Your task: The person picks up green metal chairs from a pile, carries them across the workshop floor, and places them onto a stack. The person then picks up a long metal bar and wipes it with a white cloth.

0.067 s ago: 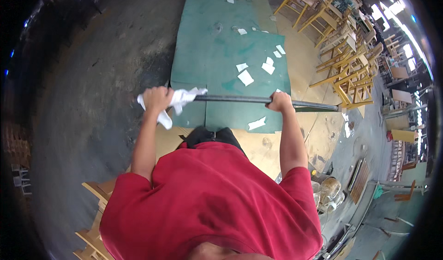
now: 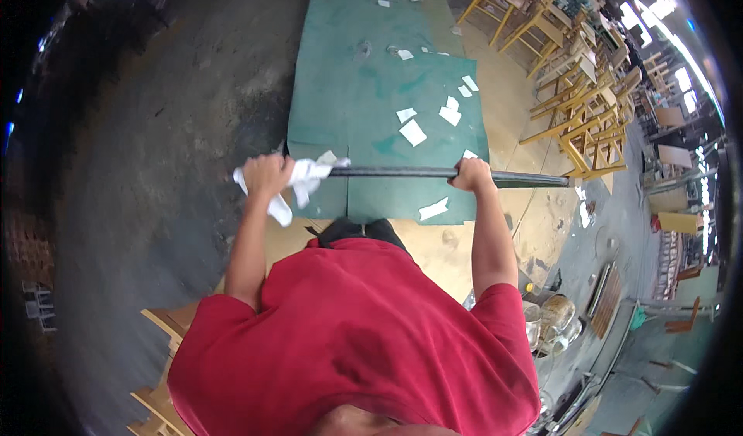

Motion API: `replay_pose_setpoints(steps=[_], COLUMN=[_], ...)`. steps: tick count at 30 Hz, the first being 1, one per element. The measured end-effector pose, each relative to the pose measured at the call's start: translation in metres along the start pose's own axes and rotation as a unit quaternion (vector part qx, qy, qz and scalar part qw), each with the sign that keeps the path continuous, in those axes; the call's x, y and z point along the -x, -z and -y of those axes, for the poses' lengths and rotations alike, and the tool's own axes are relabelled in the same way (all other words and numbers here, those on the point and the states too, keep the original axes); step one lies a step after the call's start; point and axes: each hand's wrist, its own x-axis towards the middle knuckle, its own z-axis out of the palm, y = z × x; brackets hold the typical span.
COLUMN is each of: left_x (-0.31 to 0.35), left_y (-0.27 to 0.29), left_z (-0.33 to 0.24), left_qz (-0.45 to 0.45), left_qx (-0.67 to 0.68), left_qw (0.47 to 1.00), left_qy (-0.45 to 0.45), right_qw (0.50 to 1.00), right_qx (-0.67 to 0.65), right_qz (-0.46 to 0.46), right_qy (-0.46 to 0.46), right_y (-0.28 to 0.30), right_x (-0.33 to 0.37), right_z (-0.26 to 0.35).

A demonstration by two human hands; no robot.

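A long dark bar (image 2: 395,171) runs crosswise in front of me, its far right end reaching past the green sheet. Whether it is a rod or a panel seen edge-on I cannot tell. My left hand (image 2: 268,176) is closed on a white cloth (image 2: 311,170) at the bar's left end; the cloth wraps that end, with a loose tail hanging below my fingers. Farther right, my right hand (image 2: 472,175) has its fingers curled round the bar, with the fist pressed against it.
Under the bar lies a green sheet (image 2: 387,41) scattered with white scraps (image 2: 413,133), on tan boards (image 2: 445,246). Yellow wooden chair frames (image 2: 584,138) crowd the right. Wooden pieces (image 2: 166,324) stand close at my lower left; containers (image 2: 556,312) sit at my right.
Both hands and the bar have come slightly nearer to my body. My left hand has also shifted a little to the right with the cloth.
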Motion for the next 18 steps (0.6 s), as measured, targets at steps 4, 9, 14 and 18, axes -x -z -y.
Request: replay_pose_setpoints(steps=[4,9,14,18], left_x=[0.060,0.076,0.084,0.110], left_y=[-0.024,-0.037,-0.041,-0.041], left_z=[-0.032,-0.059,-0.074,-0.056], left_qz=[0.012,0.001,-0.024,-0.003], left_qx=[0.041,0.021,-0.003,-0.001], left_qw=[0.999,0.999,0.999,0.999], left_qy=[0.010,0.028,0.048,0.035], right_qw=[1.000,0.999,0.996,0.998], right_qx=[0.013,0.033,0.061,0.036], right_qz=[0.019,0.012,-0.049,-0.035], right_qy=[0.007,0.017,0.039,0.042], right_y=[-0.037,-0.041,-0.059,-0.067], right_x=[0.028,0.030,0.017,0.047], right_z=[-0.032,-0.056,-0.078,-0.062])
